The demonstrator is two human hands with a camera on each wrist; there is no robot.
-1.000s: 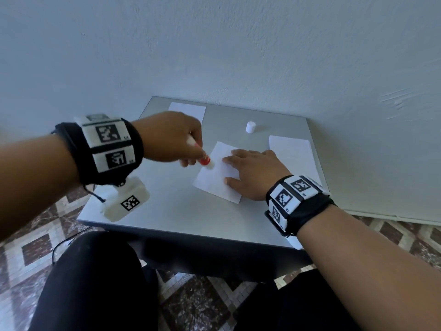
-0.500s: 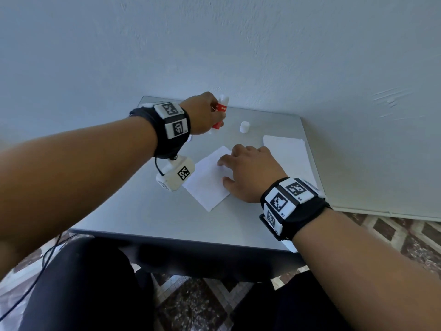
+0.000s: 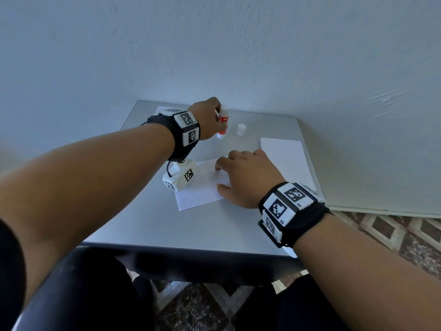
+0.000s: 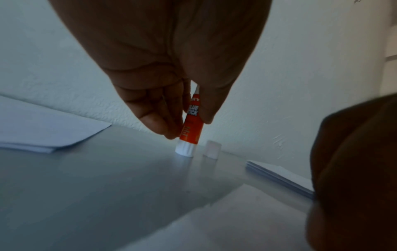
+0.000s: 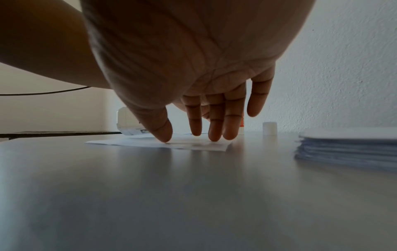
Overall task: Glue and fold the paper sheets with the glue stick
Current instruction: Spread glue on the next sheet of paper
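Nearest the person, the right hand (image 3: 248, 179) lay spread on the single paper sheet (image 3: 202, 187), thumb and fingertips (image 5: 214, 134) pressing it flat to the grey table (image 3: 167, 223); the sheet sat turned at an angle to the table's edges, its long axis seemingly running from the near left corner toward the far right. If that pressure eased or slid, the sheet would likely skew, or any wet glue on it smear onto the fingers. Just right of it lay the stack of paper sheets (image 3: 284, 158). Farther back, the left hand (image 3: 207, 120) pinched the glue stick (image 4: 191, 125) between thumb and fingers, the stick upright with its long axis nearly vertical, white end on the table. The cap (image 3: 241, 129) stood just beside it, apart, so the uncapped glue might dry, and a careless release could tip the narrow stick over.
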